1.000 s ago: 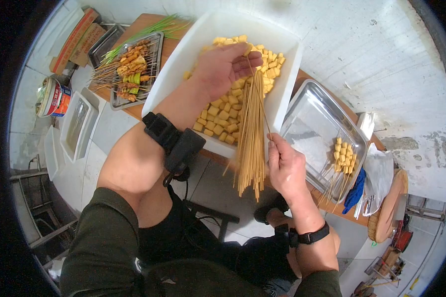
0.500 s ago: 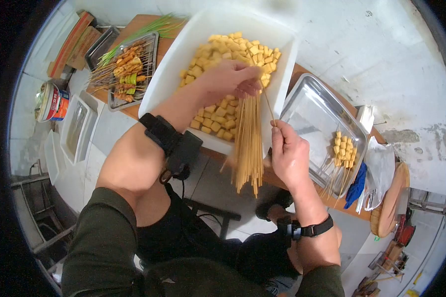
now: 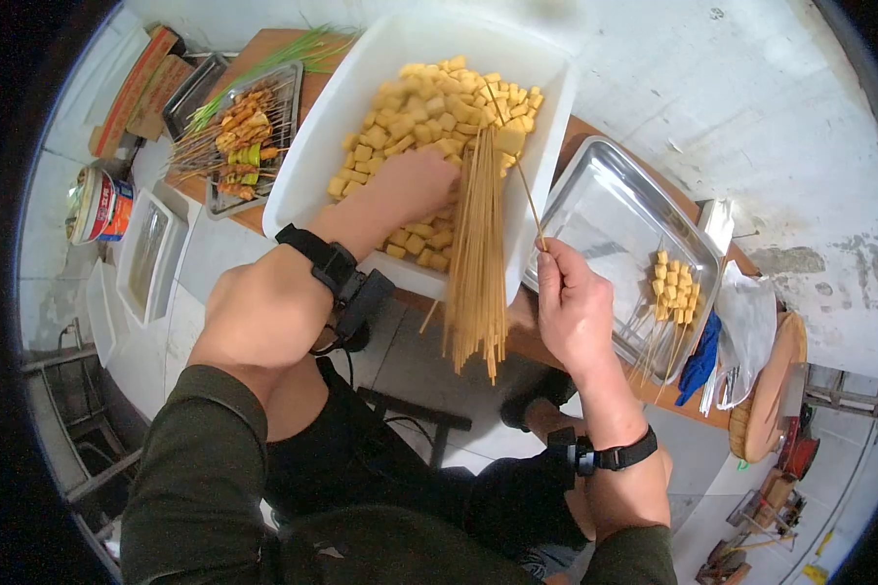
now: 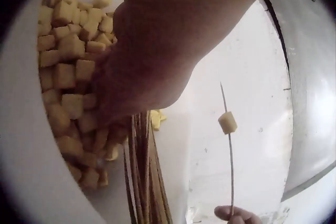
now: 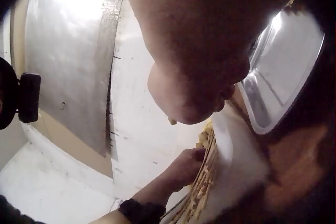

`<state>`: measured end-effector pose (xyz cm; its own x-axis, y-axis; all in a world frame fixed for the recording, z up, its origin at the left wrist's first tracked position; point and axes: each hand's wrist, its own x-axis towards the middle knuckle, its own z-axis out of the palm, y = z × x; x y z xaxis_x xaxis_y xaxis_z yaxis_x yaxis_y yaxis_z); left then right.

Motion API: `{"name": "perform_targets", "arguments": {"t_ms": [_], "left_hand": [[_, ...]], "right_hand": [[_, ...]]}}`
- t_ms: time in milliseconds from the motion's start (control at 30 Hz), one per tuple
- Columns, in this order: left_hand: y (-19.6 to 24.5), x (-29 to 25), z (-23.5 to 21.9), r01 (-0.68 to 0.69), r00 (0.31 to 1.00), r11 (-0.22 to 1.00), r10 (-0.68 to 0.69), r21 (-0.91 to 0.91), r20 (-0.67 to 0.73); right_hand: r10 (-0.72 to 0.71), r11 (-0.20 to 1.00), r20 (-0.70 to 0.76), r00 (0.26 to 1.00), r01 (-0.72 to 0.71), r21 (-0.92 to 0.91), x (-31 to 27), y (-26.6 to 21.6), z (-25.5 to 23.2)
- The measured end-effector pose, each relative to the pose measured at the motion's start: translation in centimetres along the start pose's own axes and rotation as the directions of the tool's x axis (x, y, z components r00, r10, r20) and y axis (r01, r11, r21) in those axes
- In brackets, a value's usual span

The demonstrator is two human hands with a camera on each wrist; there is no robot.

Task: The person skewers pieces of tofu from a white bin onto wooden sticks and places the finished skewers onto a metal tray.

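Note:
Yellow cubes (image 3: 385, 122), tofu-like in look, fill the bottom of a white tub (image 3: 307, 146). My left hand (image 3: 415, 185) reaches down among them, its fingers hidden behind a bundle of bamboo skewers (image 3: 477, 263) that leans over the tub's near edge. In the left wrist view that hand (image 4: 144, 69) is dark against the cubes, fingertips out of sight; I cannot tell whether it grips one. My right hand (image 3: 576, 297) pinches the lower part of a single skewer (image 4: 231, 166) between thumb and finger. One cube (image 4: 228, 122) is threaded on it, below the bare tip.
To the right, a metal tray (image 3: 595, 200) holds several finished cube skewers (image 3: 675, 288). A blue cloth (image 3: 698, 361) and a plastic bag (image 3: 748, 336) lie beyond it. Another tray (image 3: 239, 203) at left carries meat skewers (image 3: 247, 127), near green stalks (image 3: 298, 58).
My left hand has moved from the skewer's upper end down and left into the cubes. The right hand has risen slightly, still pinching the skewer, whose cube now shows uncovered.

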<state>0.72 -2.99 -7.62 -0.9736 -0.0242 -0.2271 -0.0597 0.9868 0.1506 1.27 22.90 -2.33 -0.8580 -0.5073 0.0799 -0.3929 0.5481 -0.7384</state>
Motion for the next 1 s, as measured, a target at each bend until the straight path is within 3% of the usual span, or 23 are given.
{"name": "perform_targets", "arguments": {"t_ms": [133,200,300,633,733,800,833,867,900,933,1000], "left_hand": [[0.0,0.0,0.1,0.033,0.998,0.999,-0.032,-0.035,0.052],[0.0,0.1,0.0,0.084,0.993,0.993,-0.091,0.088,0.077],[0.0,-0.1,0.2,0.041,0.999,0.998,-0.040,0.057,-0.022],[-1.1,0.2,0.5,-0.007,0.999,0.999,0.006,0.047,0.035],[-1.0,0.1,-0.1,-0.018,0.999,1.000,0.017,0.011,0.050],[-1.2,0.3,-1.5,0.051,0.996,0.984,-0.063,-0.172,-0.061],[-1.6,0.5,-2.4,0.047,0.996,0.985,-0.059,-0.168,-0.062],[-2.1,0.7,-3.1,0.115,0.990,0.847,-0.139,-0.520,-0.008],[-2.4,0.7,-3.7,0.175,0.978,0.583,-0.195,-0.793,0.073],[-2.4,0.6,-4.1,0.174,0.978,0.585,-0.196,-0.792,0.071],[-2.4,0.5,-4.6,0.033,0.959,0.051,-0.284,-0.998,0.017]], "right_hand": [[-0.006,1.000,0.008,1.000,0.006,-0.011,-0.1,0.1,-0.5],[-0.007,1.000,0.005,1.000,0.007,-0.015,-0.2,0.1,-0.6],[-0.012,1.000,-0.003,1.000,0.011,-0.022,-0.3,0.3,-0.6],[-0.014,1.000,0.001,1.000,0.014,-0.018,0.0,0.0,-0.4],[0.001,1.000,0.007,1.000,0.000,-0.020,-0.1,0.2,-0.3],[0.001,1.000,0.005,1.000,-0.001,-0.013,-0.1,0.2,-0.4],[0.001,1.000,0.000,1.000,-0.001,-0.004,-0.1,0.2,-0.4],[0.002,1.000,-0.004,1.000,-0.002,-0.002,-0.1,0.2,-0.4],[-0.017,1.000,-0.003,1.000,0.017,0.003,-0.2,0.2,-0.3],[-0.038,0.999,-0.001,0.999,0.038,0.009,-0.2,0.3,-0.3],[-0.058,0.998,0.008,0.998,0.058,0.002,-0.3,0.2,0.0]]}}
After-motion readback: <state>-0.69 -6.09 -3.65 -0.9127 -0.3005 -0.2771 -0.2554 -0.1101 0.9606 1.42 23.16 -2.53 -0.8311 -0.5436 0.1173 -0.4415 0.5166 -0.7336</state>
